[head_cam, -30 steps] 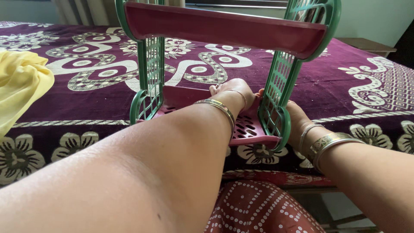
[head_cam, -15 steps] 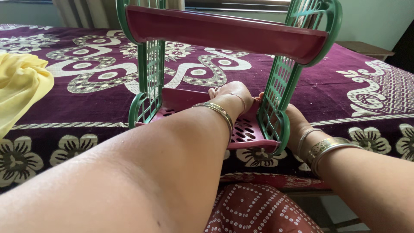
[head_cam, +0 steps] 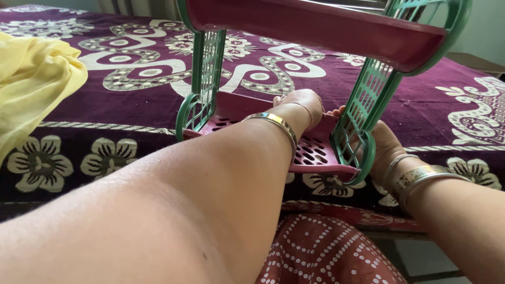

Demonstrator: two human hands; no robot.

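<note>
Standing upright at the near edge of the maroon patterned bedspread (head_cam: 105,100), long axis crosswise, the two-tier plastic rack (head_cam: 315,31) is top-cropped; left hand (head_cam: 300,105) grips its lower shelf (head_cam: 310,152), right hand (head_cam: 384,147) clasps the green side frame (head_cam: 363,105), fingers hidden.

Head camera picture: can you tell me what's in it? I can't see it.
Two bare hands hold a plastic rack with pink shelves and green sides on a purple patterned bedspread. The left hand rests on the lower shelf; the right hand grips a green side. Yellow cloth lies nearby.
</note>
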